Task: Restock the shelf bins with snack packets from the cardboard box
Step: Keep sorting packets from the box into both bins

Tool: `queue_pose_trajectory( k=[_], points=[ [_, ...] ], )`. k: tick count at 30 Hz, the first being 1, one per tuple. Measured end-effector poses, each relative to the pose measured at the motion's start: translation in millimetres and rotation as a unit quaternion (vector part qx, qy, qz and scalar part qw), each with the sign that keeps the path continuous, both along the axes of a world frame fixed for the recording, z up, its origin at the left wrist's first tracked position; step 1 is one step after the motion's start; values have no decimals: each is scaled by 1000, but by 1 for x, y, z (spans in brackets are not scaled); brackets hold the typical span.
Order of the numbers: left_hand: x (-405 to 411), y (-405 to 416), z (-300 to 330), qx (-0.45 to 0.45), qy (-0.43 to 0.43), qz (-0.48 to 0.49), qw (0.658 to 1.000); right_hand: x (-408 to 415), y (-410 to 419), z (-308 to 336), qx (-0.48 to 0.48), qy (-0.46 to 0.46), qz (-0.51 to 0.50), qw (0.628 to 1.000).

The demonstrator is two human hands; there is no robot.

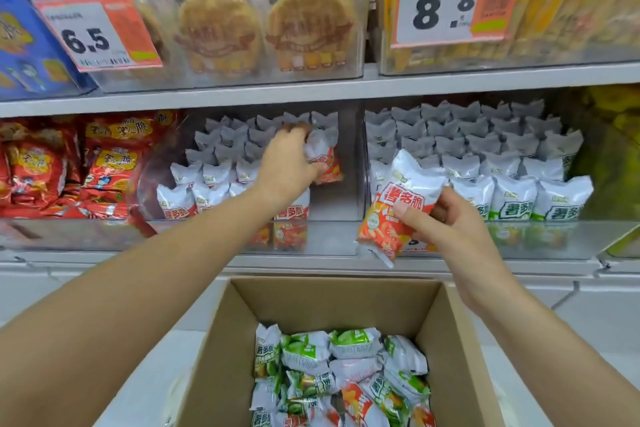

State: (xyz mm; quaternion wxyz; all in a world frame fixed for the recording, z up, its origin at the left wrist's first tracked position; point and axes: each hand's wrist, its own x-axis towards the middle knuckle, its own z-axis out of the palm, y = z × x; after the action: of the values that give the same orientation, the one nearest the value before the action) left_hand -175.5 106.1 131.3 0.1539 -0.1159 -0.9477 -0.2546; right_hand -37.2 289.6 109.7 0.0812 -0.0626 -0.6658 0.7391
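My left hand (289, 163) reaches into the middle clear shelf bin (332, 204) and grips a white-and-orange snack packet (323, 158) above its rows of orange packets. My right hand (446, 222) holds another white-and-orange packet (398, 208) upright in front of the shelf, at the divider between that bin and the right bin (554, 239) of green packets. Below, an open cardboard box (242, 333) contains several green and orange packets (339, 374).
Red snack bags (69, 166) fill the bin to the left. The upper shelf (311, 88) carries bins of round biscuits (263, 28) and yellow packs, with price tags 6.5 (97, 31) and 8.8 (446, 0). A white ledge (104, 284) runs below the bins.
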Motion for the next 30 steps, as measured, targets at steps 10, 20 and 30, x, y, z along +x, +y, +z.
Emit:
queue_pose_trajectory(
  k=[10, 20, 30],
  points=[
    [-50, 22, -29, -358, -11, 43, 933, -9, -10, -9, 32, 24, 10, 999],
    [77, 4, 12, 318, -209, -171, 909, -4, -16, -4, -68, 9, -19, 997],
    [118, -19, -7, 271, -285, -144, 908, 5, -28, -3, -47, 38, 58, 997]
  ],
)
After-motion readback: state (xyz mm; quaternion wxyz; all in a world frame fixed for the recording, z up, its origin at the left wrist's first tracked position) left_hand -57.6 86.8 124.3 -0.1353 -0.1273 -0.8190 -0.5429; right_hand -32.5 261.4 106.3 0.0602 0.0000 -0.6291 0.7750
